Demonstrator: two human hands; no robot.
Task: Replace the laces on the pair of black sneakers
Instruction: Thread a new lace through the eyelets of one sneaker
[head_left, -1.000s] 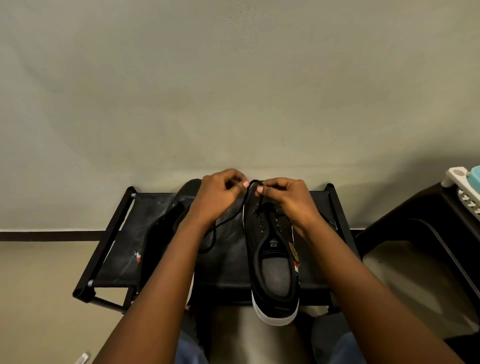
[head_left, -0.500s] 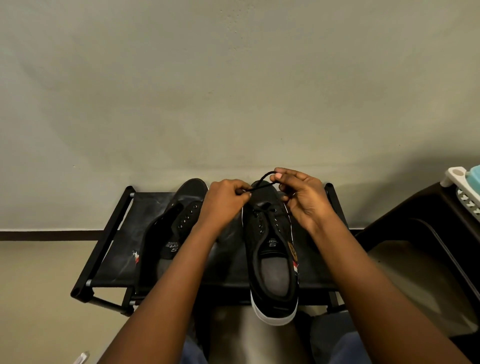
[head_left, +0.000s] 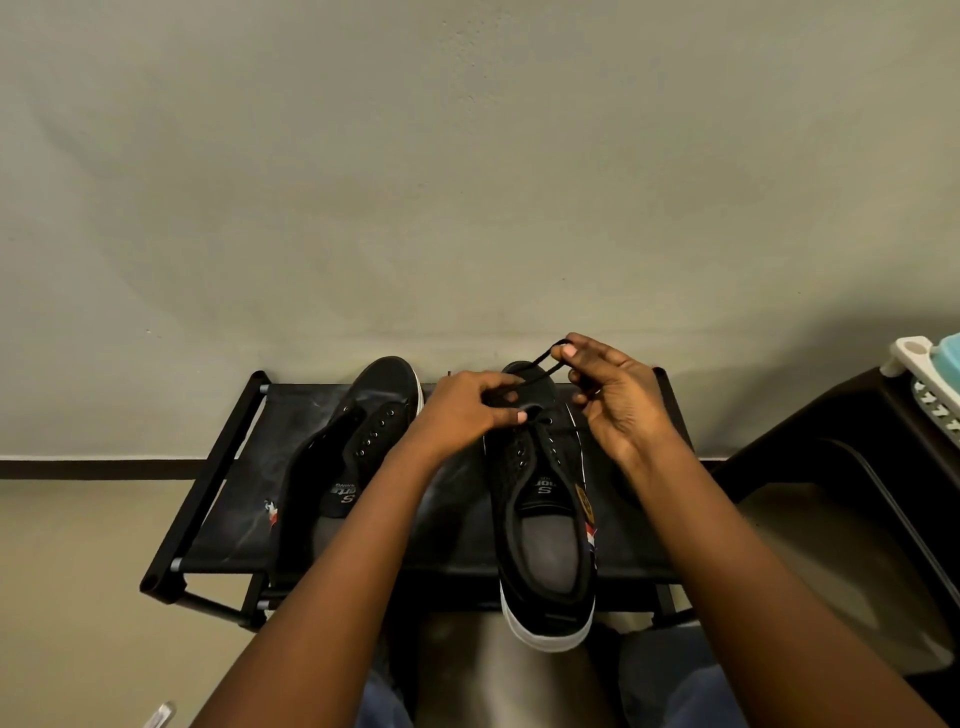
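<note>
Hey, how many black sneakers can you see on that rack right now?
2. One sneaker lies on the left part of the black rack, unlaced. The other sneaker sits right of it, under both hands, its heel overhanging the near edge. None seem hidden.

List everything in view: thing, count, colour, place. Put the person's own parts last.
sneakers: 2, black with white soles, side by side on the rack.
lace: 1, black, looped above the right sneaker's toe.
rack: 1, black, against the wall.
wall: 1, grey-green, behind the rack.
chair: 1, dark, far right.
iron: 1, white and teal, on the chair.
left hand: pinches the lace.
right hand: pinches the lace's loop.
</note>
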